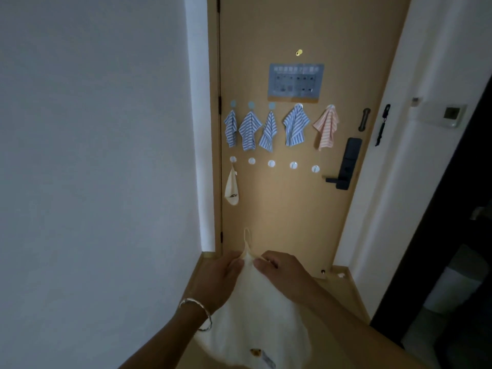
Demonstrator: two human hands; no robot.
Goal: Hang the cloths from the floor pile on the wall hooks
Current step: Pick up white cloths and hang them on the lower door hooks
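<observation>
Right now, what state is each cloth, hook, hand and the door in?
Large cream cloth with loop: held by both hands, unhung.
Left hand: grips cloth's top.
Right hand: pinches cloth's top.
Four blue-striped cloths: hung, upper row.
Pink-striped cloth: hung, upper row.
Small cream cloth: hung, lower-left hook.
Four white round hooks: bare.
Tan door: shut.

A tan door (287, 209) stands dimly lit straight ahead of the left hand (218, 278) and right hand (282, 272), its black handle lock (348, 163) up to their right. A plain white wall (93, 155) fills everything left of the left hand; tan floor (344, 291) lies under both, with a dark opening (452, 235) far to the right.
</observation>
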